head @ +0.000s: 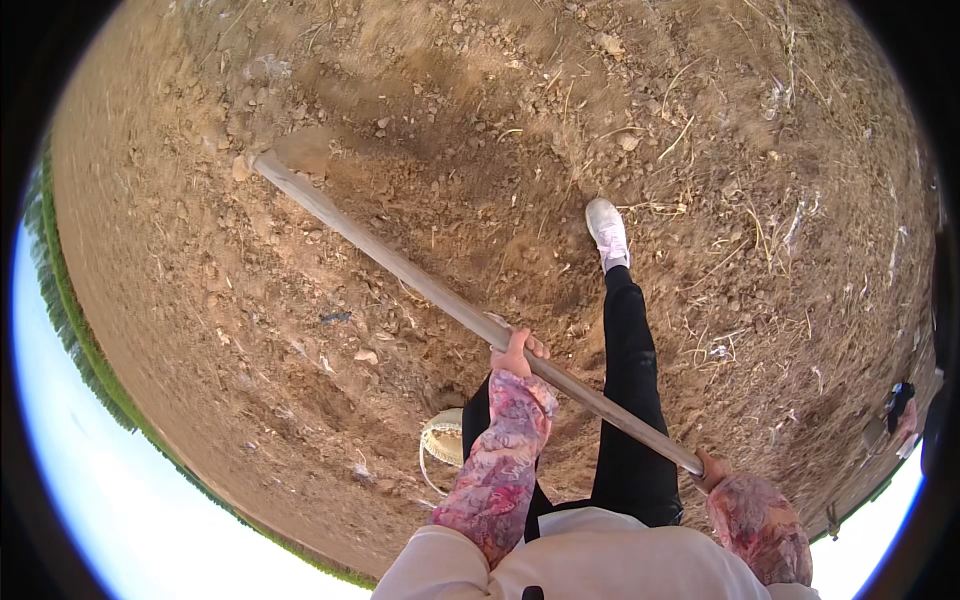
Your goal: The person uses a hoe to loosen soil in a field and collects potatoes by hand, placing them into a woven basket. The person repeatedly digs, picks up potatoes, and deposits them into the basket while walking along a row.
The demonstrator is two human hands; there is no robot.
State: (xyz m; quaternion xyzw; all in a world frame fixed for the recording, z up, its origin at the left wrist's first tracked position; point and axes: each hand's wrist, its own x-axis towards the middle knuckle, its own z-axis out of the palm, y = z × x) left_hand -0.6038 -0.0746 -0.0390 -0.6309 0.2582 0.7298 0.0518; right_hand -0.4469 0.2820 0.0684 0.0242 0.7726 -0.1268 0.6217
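Note:
A long-handled hoe slants across the view, its wooden handle [405, 270] running from upper left to lower right. Its head [300, 152] is blurred and soil-coloured, low over or touching the dirt; I cannot tell which. My left hand [516, 354] grips the handle around its middle. Close to the handle's butt end, my right hand [712, 472] is wrapped around the wood. Both forearms wear pink patterned sleeves [499, 450]. Loosened brown soil [450, 150] lies beside the hoe head.
My white-and-pink shoe [607, 229] stands forward on the dirt. A pale yellow item with a white strap [442, 437] is partly hidden by my left leg. Dry stalks [761, 232] litter the right side. Dark and pink items [902, 412] appear at the far right edge.

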